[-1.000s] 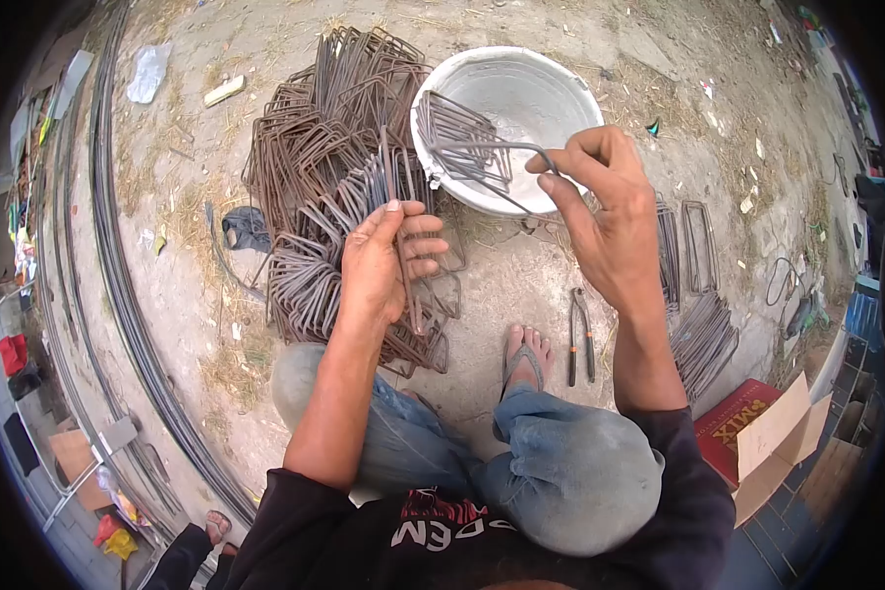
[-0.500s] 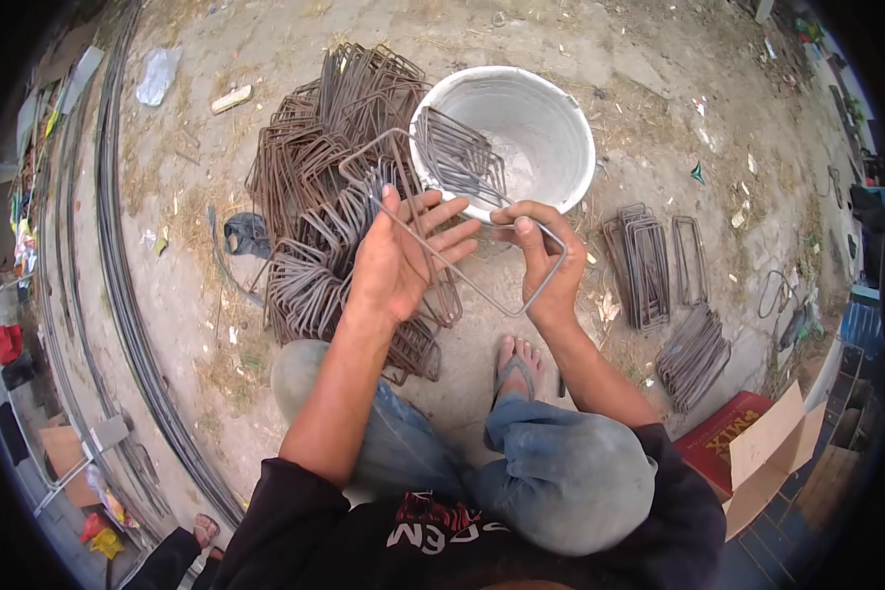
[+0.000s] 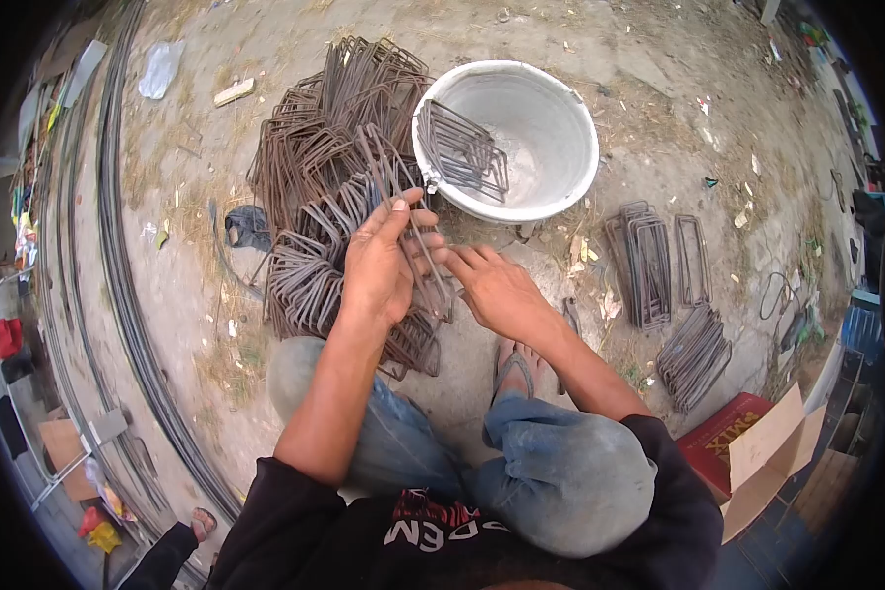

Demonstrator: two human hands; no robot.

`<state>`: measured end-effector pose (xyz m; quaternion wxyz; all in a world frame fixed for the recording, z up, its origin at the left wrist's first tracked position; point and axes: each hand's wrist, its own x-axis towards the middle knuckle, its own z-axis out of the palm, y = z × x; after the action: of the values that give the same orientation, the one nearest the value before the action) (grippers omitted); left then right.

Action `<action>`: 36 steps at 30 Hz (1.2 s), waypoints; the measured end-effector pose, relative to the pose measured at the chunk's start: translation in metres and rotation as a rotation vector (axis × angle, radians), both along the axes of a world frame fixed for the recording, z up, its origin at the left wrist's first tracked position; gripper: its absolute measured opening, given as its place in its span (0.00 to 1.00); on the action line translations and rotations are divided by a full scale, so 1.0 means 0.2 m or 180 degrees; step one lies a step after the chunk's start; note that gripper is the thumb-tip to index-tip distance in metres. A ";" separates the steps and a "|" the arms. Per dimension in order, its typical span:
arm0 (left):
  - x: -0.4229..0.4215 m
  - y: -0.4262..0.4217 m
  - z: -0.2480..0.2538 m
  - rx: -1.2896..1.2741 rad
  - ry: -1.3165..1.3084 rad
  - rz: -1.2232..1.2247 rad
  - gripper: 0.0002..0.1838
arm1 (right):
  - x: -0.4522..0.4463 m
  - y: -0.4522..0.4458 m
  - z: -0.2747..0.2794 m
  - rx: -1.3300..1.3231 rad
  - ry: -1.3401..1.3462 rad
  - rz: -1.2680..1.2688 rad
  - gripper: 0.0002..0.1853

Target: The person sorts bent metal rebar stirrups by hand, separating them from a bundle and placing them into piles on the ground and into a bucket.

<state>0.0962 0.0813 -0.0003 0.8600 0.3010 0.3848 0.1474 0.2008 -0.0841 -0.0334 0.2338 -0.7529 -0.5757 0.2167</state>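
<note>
Holding, left hand (image 3: pixel 372 270): small bunch of held loops (image 3: pixel 383 165), bent bar, clamped under thumb and across upturned palm; other fingers half-curled alongside. Probably cradled this way to keep long sides together.
Reaching, right hand (image 3: pixel 506 300): back upward, fingers stretched out, tips close to held loops; nothing seen pinched. Contact with bunch: cannot tell. Perhaps placed there to square up or steady.
Held loops, position: over near edge of pile (image 3: pixel 329 147), below left rim of tub, slanting, upper ends away from body.
Pile: rusty loops heaped left of tub, greyer ones fanned along near side; close to left hand, presumably for short reach.
Tub (image 3: pixel 572 187): white, ahead, slightly right of pile. Inside, tub bunch (image 3: pixel 462 152) leaning on left wall, likely to stay gathered.
Side stack (image 3: pixel 644 265): loops nested and facing one way, well apart from pile; single loop (image 3: pixel 693 261) just beside, slanted bundle (image 3: pixel 693 359) nearer body. Perhaps set aside to avoid mixing.
Pliers (image 3: pixel 569 315): on ground, partly hidden by right forearm.
Change, half a second: earlier, one loop pinched in right hand and left fingers spread wide; now, left grip closed in, right fingers without visible loop.
Change, one second: right hand lowered from tub rim to beside left. Tub bunch: no clear difference.
</note>
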 end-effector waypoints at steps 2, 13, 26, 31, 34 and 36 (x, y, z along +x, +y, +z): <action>-0.06 0.13 -0.09 -0.0030 -0.0486 -0.0023 0.17 | 0.03 0.02 0.03 -0.0045 0.0475 0.0227 0.29; -0.33 0.46 0.06 0.0735 0.0103 0.0712 0.20 | -0.10 0.30 -0.44 -0.0227 0.0946 -0.0525 0.15; -0.33 0.44 0.09 0.0572 -0.0049 0.0901 0.20 | 0.00 0.57 -0.76 -0.0042 0.1404 -0.0952 0.16; -0.37 0.48 0.07 0.0858 -0.0001 0.0972 0.20 | 0.01 0.57 -0.81 0.0058 0.1402 -0.1017 0.17; -0.43 0.52 0.03 0.0687 -0.0250 0.0996 0.20 | -0.04 0.33 -0.79 -0.0426 0.0853 -0.0327 0.13; -0.40 0.48 0.08 0.0601 -0.0192 0.0977 0.20 | -0.09 0.19 -0.80 -0.0637 0.0550 -0.0337 0.12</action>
<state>0.0153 0.1775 0.0162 0.8064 0.3136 0.3847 0.3214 0.1824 -0.0459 -0.1925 0.2173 -0.7803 -0.4885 0.3244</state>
